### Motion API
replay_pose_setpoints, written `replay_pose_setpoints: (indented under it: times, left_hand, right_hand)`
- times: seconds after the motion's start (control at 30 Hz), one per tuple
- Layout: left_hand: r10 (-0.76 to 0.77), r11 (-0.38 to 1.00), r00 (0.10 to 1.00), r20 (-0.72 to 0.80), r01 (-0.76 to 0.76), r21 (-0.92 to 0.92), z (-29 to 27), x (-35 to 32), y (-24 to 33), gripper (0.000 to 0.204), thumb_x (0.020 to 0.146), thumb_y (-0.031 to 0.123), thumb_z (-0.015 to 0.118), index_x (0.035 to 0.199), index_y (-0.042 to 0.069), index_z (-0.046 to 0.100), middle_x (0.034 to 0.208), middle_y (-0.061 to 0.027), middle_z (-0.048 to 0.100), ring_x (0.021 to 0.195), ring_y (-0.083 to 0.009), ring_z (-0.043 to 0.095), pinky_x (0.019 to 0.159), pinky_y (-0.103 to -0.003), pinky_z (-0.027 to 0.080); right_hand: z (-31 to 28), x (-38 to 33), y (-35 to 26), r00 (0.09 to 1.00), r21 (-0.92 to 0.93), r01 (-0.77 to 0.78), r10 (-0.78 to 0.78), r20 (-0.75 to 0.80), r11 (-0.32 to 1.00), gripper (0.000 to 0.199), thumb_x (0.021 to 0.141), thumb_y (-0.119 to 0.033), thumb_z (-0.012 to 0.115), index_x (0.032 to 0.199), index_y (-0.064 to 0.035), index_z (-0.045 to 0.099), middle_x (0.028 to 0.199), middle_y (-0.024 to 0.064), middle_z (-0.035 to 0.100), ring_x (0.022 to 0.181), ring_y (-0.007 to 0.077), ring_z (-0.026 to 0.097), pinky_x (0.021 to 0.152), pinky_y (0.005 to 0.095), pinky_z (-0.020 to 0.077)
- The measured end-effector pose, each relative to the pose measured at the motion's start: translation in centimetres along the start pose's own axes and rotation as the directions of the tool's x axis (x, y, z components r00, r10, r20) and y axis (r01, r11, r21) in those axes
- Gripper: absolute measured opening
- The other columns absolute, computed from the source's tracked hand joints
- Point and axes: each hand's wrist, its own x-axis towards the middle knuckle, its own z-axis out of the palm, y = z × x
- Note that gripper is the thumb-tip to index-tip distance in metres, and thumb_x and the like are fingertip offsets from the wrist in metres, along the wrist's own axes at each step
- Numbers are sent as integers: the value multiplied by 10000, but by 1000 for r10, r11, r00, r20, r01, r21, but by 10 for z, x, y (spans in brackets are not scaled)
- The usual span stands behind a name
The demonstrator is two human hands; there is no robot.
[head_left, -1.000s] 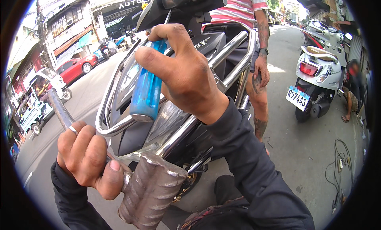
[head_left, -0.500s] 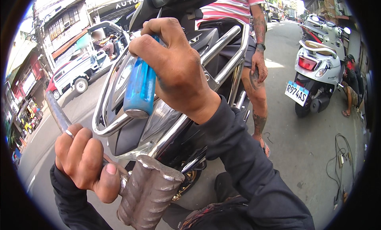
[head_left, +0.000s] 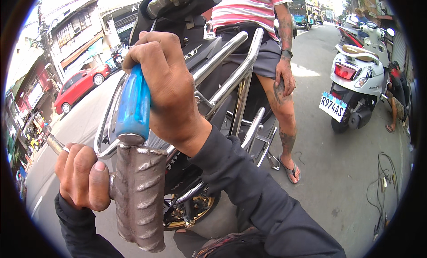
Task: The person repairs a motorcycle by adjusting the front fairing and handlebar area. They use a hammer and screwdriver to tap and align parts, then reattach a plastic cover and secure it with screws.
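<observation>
My left hand is wrapped round the handle of a heavy improvised hammer, its far end sticking out beyond my fist. The hammer's head is a thick piece of ribbed steel bar, and its top end meets the metal cap of a screwdriver. That screwdriver has a clear blue handle gripped in my right hand. Its thin shank points up towards the dark front panel of a motorcycle. Where the tip rests is hard to make out. Chrome guard bars run round the motorcycle behind my hands.
A person in a striped shirt stands beside the motorcycle, one sandalled foot near it. On the right are a parked white scooter, a crouching person and cables on the pavement. A red car is on the street at left.
The hammer head has swung up against the screwdriver's cap and now stands more upright. My right hand and the screwdriver appear further left and lower. A red car shows where a white vehicle was.
</observation>
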Motion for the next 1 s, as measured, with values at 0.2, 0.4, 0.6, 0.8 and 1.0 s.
replay_pose_setpoints:
  times: [0.2,0.4,0.6,0.8,1.0]
  left_hand:
    - [-41,998,999,6,41,46,-5,9,17,635,696,2,627,1257,15,328,835,-186,514,588,-260,505,489,-403,388]
    - [-56,997,998,28,55,49,-10,13,17,622,684,-11,627,1237,7,344,829,-190,514,573,-239,477,467,-377,349]
    - [-8,1000,1000,20,8,1,-9,12,12,622,671,7,640,1223,2,353,825,-186,511,564,-231,468,460,-363,327]
    - [-63,998,997,-37,63,7,-14,19,28,653,725,48,648,1279,49,302,832,-165,491,569,-239,481,483,-391,383]
    - [-139,990,989,51,138,27,-27,23,31,699,734,46,653,1331,34,291,832,-160,489,575,-243,479,492,-395,381]
  right_hand:
    - [-6,-1,-1,999,15,-30,29,35,999,238,819,94,579,1008,-38,517,1080,197,480,958,406,596,772,440,529]
    - [-8,0,-1,997,35,-42,39,67,999,259,807,116,569,1018,-19,505,1085,212,462,977,414,583,785,443,523]
    - [-12,0,-3,996,42,-7,3,89,999,282,785,136,566,1026,8,493,1080,219,451,1065,424,533,894,439,491]
    - [-8,-2,-4,999,81,-18,15,35,997,291,783,137,569,1032,8,493,1082,225,465,1090,428,531,906,439,494]
    - [-10,-2,-2,999,95,-35,32,32,995,434,669,149,645,1070,16,541,1114,204,539,1116,399,535,954,414,479]
